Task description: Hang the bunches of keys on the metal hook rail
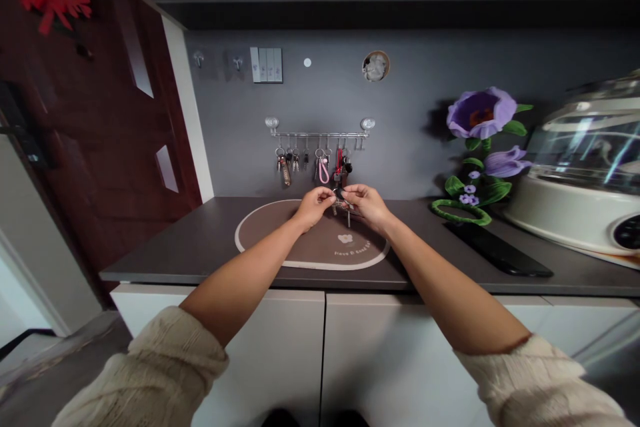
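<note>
Both my arms reach forward over a brown oval mat [280, 233] on the dark countertop. My left hand [315, 205] and my right hand [367, 205] are closed in pinches on either side of a small bunch of keys [341, 203], held just above the mat. A key hangs down from the bunch between the hands. Right behind them, a chrome hook rail [320, 135] on the grey wall carries several key bunches, one with a pink strap [324, 172] and one with a red tag.
A dark red door [100, 133] stands at the left. A purple fabric flower [481, 113] with a green base sits at the right, beside a black flat slab [500, 250] and a large white glass-lidded appliance [580, 180]. White cabinet doors run below the counter.
</note>
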`<action>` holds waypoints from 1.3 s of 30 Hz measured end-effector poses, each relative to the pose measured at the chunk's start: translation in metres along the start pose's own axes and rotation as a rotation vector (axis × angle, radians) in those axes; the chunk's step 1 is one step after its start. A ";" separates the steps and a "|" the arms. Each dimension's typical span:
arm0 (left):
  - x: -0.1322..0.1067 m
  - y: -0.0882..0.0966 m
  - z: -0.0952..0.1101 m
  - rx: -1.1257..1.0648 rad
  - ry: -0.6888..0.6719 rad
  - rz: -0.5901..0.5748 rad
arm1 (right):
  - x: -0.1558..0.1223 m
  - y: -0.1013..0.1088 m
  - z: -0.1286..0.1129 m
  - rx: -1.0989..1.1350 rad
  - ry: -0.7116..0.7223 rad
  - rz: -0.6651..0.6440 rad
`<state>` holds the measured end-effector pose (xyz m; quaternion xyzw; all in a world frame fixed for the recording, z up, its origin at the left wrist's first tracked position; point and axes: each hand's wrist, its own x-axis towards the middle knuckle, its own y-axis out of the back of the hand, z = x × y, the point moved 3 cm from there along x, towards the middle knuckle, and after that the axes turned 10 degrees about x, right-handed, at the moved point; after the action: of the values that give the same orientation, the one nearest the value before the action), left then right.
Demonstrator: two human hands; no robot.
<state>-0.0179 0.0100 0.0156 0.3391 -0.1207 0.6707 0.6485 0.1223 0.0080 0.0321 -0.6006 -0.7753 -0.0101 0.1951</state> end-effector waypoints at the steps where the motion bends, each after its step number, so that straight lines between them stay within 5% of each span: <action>1: 0.000 0.001 0.000 0.000 0.000 0.010 | 0.000 0.000 0.000 0.012 -0.006 0.006; 11: 0.005 0.009 -0.002 0.081 -0.059 0.131 | 0.002 0.004 -0.001 0.028 -0.010 0.023; 26: 0.004 0.012 0.008 -0.166 0.098 0.097 | -0.003 0.000 0.003 0.130 -0.174 -0.049; 39: 0.004 0.011 0.013 -0.158 0.029 0.069 | -0.004 -0.004 -0.002 -0.006 -0.005 -0.131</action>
<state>-0.0246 0.0039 0.0307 0.2729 -0.1755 0.6857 0.6515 0.1196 0.0024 0.0337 -0.5492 -0.8134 -0.0234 0.1903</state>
